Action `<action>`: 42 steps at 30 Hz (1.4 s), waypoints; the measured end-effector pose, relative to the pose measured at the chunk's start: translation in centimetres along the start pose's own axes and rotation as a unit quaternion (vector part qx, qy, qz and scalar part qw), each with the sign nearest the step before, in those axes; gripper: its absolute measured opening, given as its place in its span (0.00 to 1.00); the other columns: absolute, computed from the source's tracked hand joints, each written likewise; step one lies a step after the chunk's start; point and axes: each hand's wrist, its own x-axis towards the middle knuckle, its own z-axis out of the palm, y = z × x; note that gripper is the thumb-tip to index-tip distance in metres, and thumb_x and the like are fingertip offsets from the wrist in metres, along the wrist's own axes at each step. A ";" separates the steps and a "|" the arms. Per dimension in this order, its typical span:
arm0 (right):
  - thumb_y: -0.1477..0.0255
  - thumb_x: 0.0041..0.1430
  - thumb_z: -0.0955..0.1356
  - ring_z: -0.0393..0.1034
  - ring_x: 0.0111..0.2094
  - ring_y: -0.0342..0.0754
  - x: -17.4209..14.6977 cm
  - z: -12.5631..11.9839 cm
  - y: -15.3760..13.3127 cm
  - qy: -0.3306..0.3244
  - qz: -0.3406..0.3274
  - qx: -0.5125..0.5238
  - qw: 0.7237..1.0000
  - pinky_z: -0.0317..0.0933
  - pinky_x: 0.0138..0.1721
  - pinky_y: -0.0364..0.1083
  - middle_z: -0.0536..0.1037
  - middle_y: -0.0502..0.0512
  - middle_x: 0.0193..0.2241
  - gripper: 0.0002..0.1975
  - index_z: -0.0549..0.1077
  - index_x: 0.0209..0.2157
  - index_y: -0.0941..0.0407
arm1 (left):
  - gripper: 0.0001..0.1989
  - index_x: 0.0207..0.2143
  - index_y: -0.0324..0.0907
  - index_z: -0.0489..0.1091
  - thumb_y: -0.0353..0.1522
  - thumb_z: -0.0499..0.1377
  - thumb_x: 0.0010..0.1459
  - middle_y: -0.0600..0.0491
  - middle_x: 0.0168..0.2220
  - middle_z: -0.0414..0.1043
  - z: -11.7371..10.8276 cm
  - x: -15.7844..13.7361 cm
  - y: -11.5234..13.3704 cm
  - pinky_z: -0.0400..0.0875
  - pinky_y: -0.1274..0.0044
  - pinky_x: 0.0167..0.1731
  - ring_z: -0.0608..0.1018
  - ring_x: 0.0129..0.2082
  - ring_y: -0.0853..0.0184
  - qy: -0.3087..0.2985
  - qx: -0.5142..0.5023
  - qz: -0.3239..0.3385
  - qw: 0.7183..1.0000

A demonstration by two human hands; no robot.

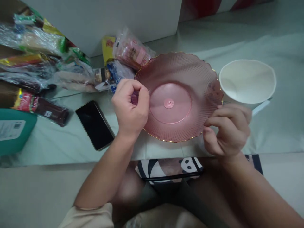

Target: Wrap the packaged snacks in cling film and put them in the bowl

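Note:
My left hand is closed over the left rim of a pink, ribbed plastic plate with a wavy gold edge. Its thumb and forefinger curl together in a ring; anything between them is too small to make out. A bit of purple shows through that ring. Over the plate's lower right rim is my right hand, its fingers curled and the thumb close to the forefinger in a pinch. What it holds, if anything, cannot be seen. The middle of the plate shows a round pink boss.
Right of the plate stands a white paper tub. A black phone lies at left, near wrapped snacks and a teal container. Behind the plate are a clear pink-printed packet and a white box. A panda-print item rests on my lap.

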 end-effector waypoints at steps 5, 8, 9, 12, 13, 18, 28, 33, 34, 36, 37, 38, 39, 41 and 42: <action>0.54 0.63 0.65 0.70 0.46 0.55 -0.3 0.4 -1.5 -0.040 -0.028 0.012 0.999 0.56 0.50 0.57 0.75 0.54 0.34 0.16 0.70 0.34 0.52 | 0.11 0.24 0.45 0.63 0.27 0.55 0.60 0.55 0.26 0.66 -0.1 0.1 0.3 0.66 0.69 0.36 0.71 0.31 0.67 0.073 -0.015 0.060 0.995; 0.54 0.60 0.69 0.70 0.45 0.53 -0.5 0.8 -2.4 -0.055 -0.032 -0.026 0.998 0.52 0.51 0.55 0.77 0.50 0.34 0.15 0.70 0.31 0.51 | 0.11 0.24 0.45 0.64 0.29 0.55 0.60 0.54 0.26 0.66 -0.7 -0.2 1.1 0.67 0.68 0.36 0.72 0.31 0.66 0.099 -0.020 0.108 0.989; 0.56 0.60 0.70 0.70 0.46 0.52 -0.6 0.9 -2.7 -0.064 -0.017 -0.041 0.997 0.51 0.51 0.55 0.78 0.50 0.34 0.14 0.71 0.30 0.51 | 0.11 0.24 0.45 0.64 0.30 0.55 0.61 0.54 0.26 0.67 -0.9 -0.5 1.4 0.67 0.68 0.36 0.72 0.31 0.65 0.091 -0.019 0.113 0.989; 0.62 0.59 0.69 0.70 0.49 0.54 -0.6 0.9 -3.0 -0.112 0.047 -0.073 0.990 0.50 0.51 0.54 0.78 0.51 0.35 0.09 0.73 0.30 0.52 | 0.11 0.25 0.46 0.66 0.32 0.57 0.62 0.53 0.27 0.67 -1.3 -1.3 2.4 0.66 0.67 0.34 0.72 0.31 0.64 0.045 -0.017 0.100 0.994; 0.64 0.59 0.68 0.70 0.50 0.55 -0.6 0.8 -3.1 -0.129 0.065 -0.081 0.986 0.49 0.52 0.55 0.78 0.52 0.35 0.07 0.74 0.31 0.52 | 0.11 0.25 0.46 0.67 0.32 0.57 0.62 0.53 0.28 0.67 -1.4 -1.5 2.6 0.66 0.67 0.35 0.72 0.31 0.64 0.029 -0.017 0.091 0.995; 0.65 0.58 0.67 0.69 0.53 0.59 -0.1 0.1 -2.7 -0.155 0.124 -0.111 0.974 0.47 0.55 0.58 0.78 0.55 0.37 0.08 0.72 0.30 0.54 | 0.07 0.28 0.46 0.68 0.33 0.61 0.60 0.50 0.36 0.67 -3.0 -1.2 1.6 0.68 0.65 0.49 0.73 0.42 0.59 0.028 0.014 0.014 0.999; 0.66 0.57 0.65 0.65 0.60 0.64 -0.3 1.1 -2.1 -0.069 0.149 -0.119 0.979 0.54 0.54 0.62 0.73 0.63 0.48 0.12 0.73 0.41 0.54 | 0.33 0.46 0.44 0.65 0.43 0.75 0.41 0.42 0.50 0.68 -2.9 -2.4 -3.3 0.65 0.58 0.61 0.72 0.57 0.47 0.070 0.083 -0.296 0.949; 0.67 0.56 0.66 0.70 0.54 0.62 -0.3 1.2 -2.2 -0.038 0.094 -0.096 0.990 0.59 0.55 0.62 0.73 0.61 0.45 0.11 0.71 0.42 0.53 | 0.31 0.50 0.47 0.65 0.36 0.71 0.44 0.48 0.49 0.73 -2.8 -2.3 -3.5 0.68 0.62 0.59 0.77 0.53 0.53 0.063 0.013 -0.281 0.957; 0.68 0.56 0.66 0.71 0.53 0.61 -0.2 1.1 -2.2 -0.021 0.075 -0.087 0.993 0.61 0.54 0.62 0.74 0.60 0.44 0.11 0.71 0.42 0.52 | 0.30 0.50 0.47 0.65 0.36 0.71 0.45 0.49 0.49 0.74 -3.4 -2.4 -3.5 0.69 0.63 0.57 0.77 0.52 0.55 0.065 -0.017 -0.289 0.955; 0.72 0.55 0.67 0.73 0.49 0.60 0.1 1.0 -2.1 0.018 0.039 -0.068 0.997 0.64 0.51 0.60 0.74 0.58 0.41 0.10 0.71 0.40 0.52 | 0.30 0.50 0.49 0.65 0.38 0.70 0.45 0.50 0.49 0.75 -4.7 -2.7 -3.1 0.73 0.66 0.54 0.78 0.50 0.58 0.070 -0.114 -0.309 0.942; 0.73 0.54 0.68 0.73 0.47 0.58 0.3 0.9 -2.0 0.038 0.023 -0.058 0.997 0.66 0.48 0.59 0.73 0.58 0.39 0.10 0.71 0.39 0.52 | 0.30 0.50 0.50 0.66 0.39 0.70 0.44 0.51 0.49 0.75 -5.5 -2.9 -2.8 0.75 0.67 0.51 0.79 0.50 0.58 0.072 -0.185 -0.322 0.925; 0.75 0.52 0.68 0.74 0.44 0.57 0.4 0.9 -1.7 0.057 0.006 -0.049 0.997 0.67 0.46 0.58 0.73 0.57 0.37 0.10 0.71 0.39 0.52 | 0.30 0.50 0.52 0.66 0.40 0.70 0.44 0.51 0.50 0.75 -6.1 -3.0 -2.4 0.76 0.68 0.47 0.79 0.49 0.58 0.050 -0.262 -0.343 0.900; 0.75 0.51 0.68 0.74 0.42 0.56 0.5 0.8 -1.4 0.073 -0.013 -0.040 0.996 0.67 0.44 0.57 0.73 0.56 0.36 0.11 0.71 0.38 0.52 | 0.29 0.50 0.54 0.68 0.42 0.69 0.44 0.51 0.51 0.75 -6.7 -3.1 -2.0 0.78 0.68 0.44 0.79 0.49 0.58 0.013 -0.329 -0.368 0.869; 0.76 0.47 0.69 0.73 0.36 0.53 0.6 0.6 -0.5 0.111 -0.054 -0.027 0.992 0.67 0.38 0.54 0.72 0.54 0.32 0.12 0.71 0.37 0.52 | 0.28 0.47 0.53 0.72 0.52 0.66 0.44 0.49 0.51 0.75 -7.5 -3.3 -1.4 0.78 0.66 0.40 0.78 0.50 0.54 -0.076 -0.418 -0.396 0.814; 0.75 0.45 0.69 0.72 0.34 0.51 0.5 0.3 0.1 0.139 -0.078 -0.026 0.987 0.66 0.35 0.53 0.71 0.53 0.30 0.12 0.71 0.35 0.52 | 0.31 0.46 0.53 0.72 0.58 0.63 0.44 0.47 0.51 0.75 -7.6 -3.4 -1.2 0.78 0.64 0.40 0.77 0.52 0.52 -0.092 -0.434 -0.393 0.805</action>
